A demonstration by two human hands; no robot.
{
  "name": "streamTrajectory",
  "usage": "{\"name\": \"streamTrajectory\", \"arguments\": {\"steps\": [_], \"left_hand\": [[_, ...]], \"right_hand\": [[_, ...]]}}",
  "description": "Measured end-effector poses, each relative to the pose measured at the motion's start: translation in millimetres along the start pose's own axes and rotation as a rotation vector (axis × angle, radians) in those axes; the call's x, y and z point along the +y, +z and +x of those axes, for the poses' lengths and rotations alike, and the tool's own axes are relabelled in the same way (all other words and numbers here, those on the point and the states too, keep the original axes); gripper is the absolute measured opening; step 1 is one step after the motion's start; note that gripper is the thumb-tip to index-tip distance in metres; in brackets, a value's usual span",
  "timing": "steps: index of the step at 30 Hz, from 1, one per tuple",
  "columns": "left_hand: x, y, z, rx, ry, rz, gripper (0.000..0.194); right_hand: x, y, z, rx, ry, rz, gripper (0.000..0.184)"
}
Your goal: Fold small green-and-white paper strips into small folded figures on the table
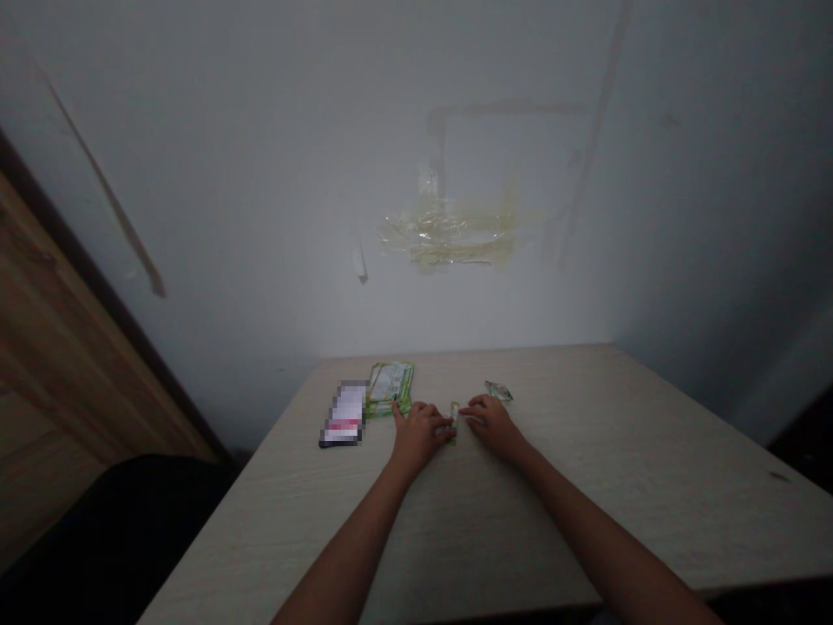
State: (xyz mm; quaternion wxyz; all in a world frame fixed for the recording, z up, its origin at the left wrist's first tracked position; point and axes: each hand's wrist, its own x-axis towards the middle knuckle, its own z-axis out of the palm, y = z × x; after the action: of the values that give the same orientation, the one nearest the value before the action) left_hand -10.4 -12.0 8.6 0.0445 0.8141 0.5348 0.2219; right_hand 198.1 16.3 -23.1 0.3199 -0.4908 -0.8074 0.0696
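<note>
A narrow folded green-and-white wrapper or paper (pixel 454 414) lies on the table between my hands. My left hand (pixel 416 434) has its thumb and forefinger closed at the left edge of this piece, while its little finger reaches out toward a stack of green-and-white packets (pixel 390 382). On the other side, my right hand (pixel 495 427) stretches its fingers, slightly apart, close to the piece's right edge; whether they touch it I cannot tell. Just beyond that hand lies another small green-and-white piece (pixel 499 391). Print on all of these is too small to read.
A phone (pixel 344 417) with a blurred-out screen lies left of the stack. The pale wooden table (pixel 586 451) meets a grey wall (pixel 273 217) bearing strips of clear tape (pixel 449 234). To the left are a wooden panel (pixel 78 347) and a dark object (pixel 117 521).
</note>
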Motion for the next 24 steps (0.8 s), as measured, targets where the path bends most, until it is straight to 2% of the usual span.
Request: {"name": "streamTrajectory", "arguments": {"steps": [7, 24], "left_hand": [[0, 1.7, 0, 0.016, -0.007, 0.029, 0.023], [-2, 4.0, -1, 0.021, 0.005, 0.039, 0.025]], "right_hand": [[-4, -3, -2, -0.026, -0.045, -0.019, 0.024], [-12, -4, -2, -0.031, -0.034, -0.094, 0.022]]}}
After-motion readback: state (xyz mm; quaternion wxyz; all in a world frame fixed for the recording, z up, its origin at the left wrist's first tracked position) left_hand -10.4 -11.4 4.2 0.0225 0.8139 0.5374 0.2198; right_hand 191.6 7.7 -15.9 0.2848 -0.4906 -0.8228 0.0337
